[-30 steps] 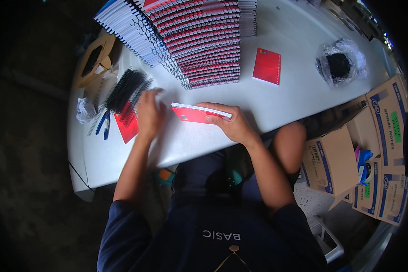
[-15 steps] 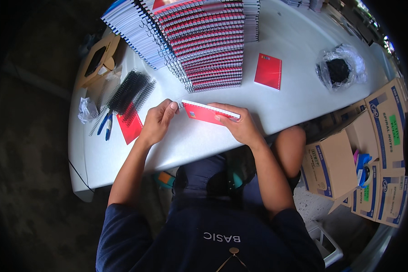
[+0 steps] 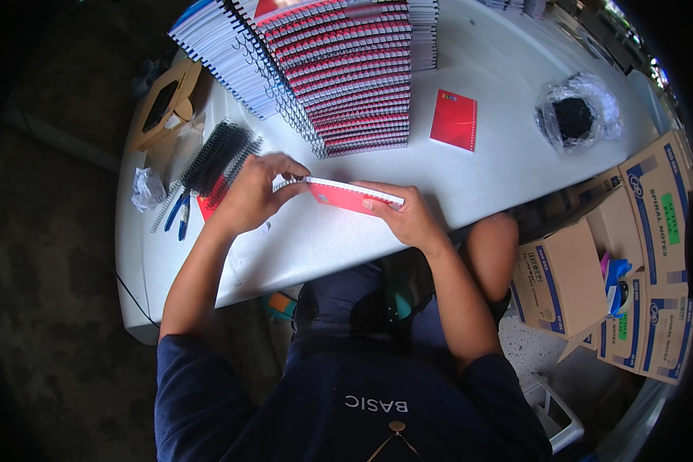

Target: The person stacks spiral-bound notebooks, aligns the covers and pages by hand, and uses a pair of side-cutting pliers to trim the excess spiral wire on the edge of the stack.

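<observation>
A small red notebook (image 3: 339, 198) is tilted above the near part of the table, its punched white edge facing away from me. My right hand (image 3: 406, 219) grips its right end, thumb on the red cover and fingers behind. At the notebook's left end, my left hand (image 3: 256, 192) pinches a thin spiral coil (image 3: 289, 182) that meets the corner of the punched edge. How far the coil runs through the holes is too small to make out. Another red notebook (image 3: 210, 199) lies partly hidden behind my left forearm, under a heap of dark spiral coils (image 3: 219, 158).
Tall stacks of spiral-bound notebooks (image 3: 346, 85) rise beyond my hands. One red notebook (image 3: 453, 121) lies right of them, near a plastic bag of black material (image 3: 576, 119). Blue pens (image 3: 182, 215), crumpled paper (image 3: 148, 189) and a cardboard tray (image 3: 165, 104) sit left. Cartons (image 3: 570, 285) stand at right.
My left hand has turned over and risen slightly, its fingers now curled round the coil at the notebook's left end. The right hand and notebook have barely shifted.
</observation>
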Action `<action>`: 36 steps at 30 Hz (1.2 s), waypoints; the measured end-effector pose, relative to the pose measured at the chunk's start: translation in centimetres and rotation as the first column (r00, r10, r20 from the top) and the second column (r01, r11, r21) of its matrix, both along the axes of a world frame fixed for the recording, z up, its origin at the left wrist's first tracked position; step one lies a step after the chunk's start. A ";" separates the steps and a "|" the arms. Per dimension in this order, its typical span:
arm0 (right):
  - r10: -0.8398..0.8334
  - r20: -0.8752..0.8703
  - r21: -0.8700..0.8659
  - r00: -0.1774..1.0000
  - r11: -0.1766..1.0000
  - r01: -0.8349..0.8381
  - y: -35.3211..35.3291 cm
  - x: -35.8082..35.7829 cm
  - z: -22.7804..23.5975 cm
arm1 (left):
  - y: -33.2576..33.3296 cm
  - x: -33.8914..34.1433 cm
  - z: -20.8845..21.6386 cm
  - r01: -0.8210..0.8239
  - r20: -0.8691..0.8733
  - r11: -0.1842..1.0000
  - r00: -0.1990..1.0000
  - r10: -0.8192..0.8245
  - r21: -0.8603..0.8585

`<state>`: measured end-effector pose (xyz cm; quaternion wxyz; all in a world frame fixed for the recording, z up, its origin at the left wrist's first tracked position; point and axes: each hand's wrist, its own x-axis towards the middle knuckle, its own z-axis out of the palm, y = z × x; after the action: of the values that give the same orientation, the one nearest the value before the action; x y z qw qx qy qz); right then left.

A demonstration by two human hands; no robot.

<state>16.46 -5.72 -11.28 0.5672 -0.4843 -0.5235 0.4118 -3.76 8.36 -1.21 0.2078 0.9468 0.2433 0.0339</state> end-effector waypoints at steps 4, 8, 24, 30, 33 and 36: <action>-0.068 0.176 0.145 0.982 0.988 0.042 -0.3 -0.5 0.3 | -2.0 1.0 -0.3 -0.078 0.085 0.822 0.996 0.036 0.564; -0.137 0.220 0.234 0.966 0.969 0.084 -0.9 -2.5 -0.1 | -5.8 -2.4 -8.7 -0.083 0.040 0.809 0.996 0.074 0.582; -0.052 0.208 0.372 0.977 0.928 -0.030 -2.6 -6.7 -0.3 | -7.3 -3.3 -7.8 -0.386 0.395 0.687 0.906 0.155 0.616; -0.144 0.250 0.390 0.957 0.920 0.037 -2.4 -6.2 -0.6 | -8.0 -4.8 -8.5 -0.263 0.369 0.631 0.929 -0.039 0.730; -0.159 0.287 0.451 0.945 0.892 0.013 -2.7 -6.7 -1.1 | -7.3 -1.7 -6.6 -0.448 0.518 0.698 0.846 0.129 0.558; -0.134 0.196 0.416 0.971 0.908 0.042 -2.4 -6.6 -0.3 | -11.3 -4.7 -14.2 -0.081 0.428 0.874 0.891 -0.152 0.479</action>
<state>9.89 -8.13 -11.59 0.6127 -0.4206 -0.6350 0.2108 -8.48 -2.93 -15.41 0.0153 0.9384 0.1537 0.3092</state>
